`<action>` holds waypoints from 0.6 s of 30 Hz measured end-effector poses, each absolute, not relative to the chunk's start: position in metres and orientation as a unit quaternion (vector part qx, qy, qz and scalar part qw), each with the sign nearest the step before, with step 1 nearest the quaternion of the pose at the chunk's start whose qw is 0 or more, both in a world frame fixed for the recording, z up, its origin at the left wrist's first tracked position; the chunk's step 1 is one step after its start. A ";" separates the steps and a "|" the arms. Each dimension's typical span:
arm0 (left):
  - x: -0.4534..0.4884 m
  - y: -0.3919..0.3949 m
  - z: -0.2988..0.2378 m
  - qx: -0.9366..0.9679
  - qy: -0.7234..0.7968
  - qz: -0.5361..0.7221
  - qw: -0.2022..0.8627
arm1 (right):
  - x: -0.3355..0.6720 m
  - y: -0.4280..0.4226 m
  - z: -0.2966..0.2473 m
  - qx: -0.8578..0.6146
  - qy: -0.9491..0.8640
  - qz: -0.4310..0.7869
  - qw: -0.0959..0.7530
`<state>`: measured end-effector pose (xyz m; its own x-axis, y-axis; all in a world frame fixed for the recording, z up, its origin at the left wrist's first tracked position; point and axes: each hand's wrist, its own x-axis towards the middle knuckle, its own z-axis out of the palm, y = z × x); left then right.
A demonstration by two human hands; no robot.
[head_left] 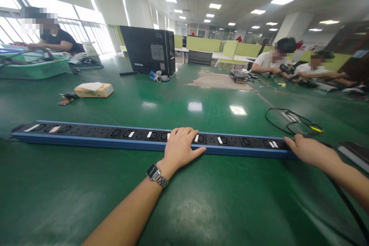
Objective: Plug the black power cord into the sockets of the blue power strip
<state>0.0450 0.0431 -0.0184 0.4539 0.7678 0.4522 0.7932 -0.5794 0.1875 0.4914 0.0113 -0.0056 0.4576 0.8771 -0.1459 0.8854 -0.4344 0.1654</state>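
A long power strip (98, 132) with a blue casing and black sockets lies across the green table, sockets facing up. White bits of label are stuck along it. My left hand (181, 148), a watch on its wrist, grips across the strip's middle; the fingers reach over the top to the far edge and the thumb lies along the near side. At the right end, my right hand (309, 150) is closed around the strip, hiding that end. A black cable (346, 203) runs down from near my right hand.
Beyond the strip lie a tissue pack (94, 89), a black computer case (150, 52), gloves (159, 77) and a coiled cable (288, 121). A green basket (43, 70) stands at left; a dark flat object (354, 155) lies at right. Several people sit around the table (184, 207).
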 end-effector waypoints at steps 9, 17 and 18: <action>0.045 0.043 -0.018 -0.851 -0.459 -0.256 0.015 | 0.485 0.003 -0.006 0.848 0.523 -0.007 0.088; 0.046 0.043 -0.018 -0.845 -0.463 -0.268 0.004 | 0.501 0.018 0.009 0.829 0.550 -0.035 0.090; 0.046 0.043 -0.018 -0.845 -0.462 -0.268 0.004 | 0.504 0.020 0.008 0.827 0.554 -0.037 0.089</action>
<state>0.0456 0.0426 -0.0184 0.4296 0.7793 0.4562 0.7835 -0.5729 0.2407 0.5039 0.0198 0.0080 0.3834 0.9095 -0.1605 0.9228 -0.3702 0.1062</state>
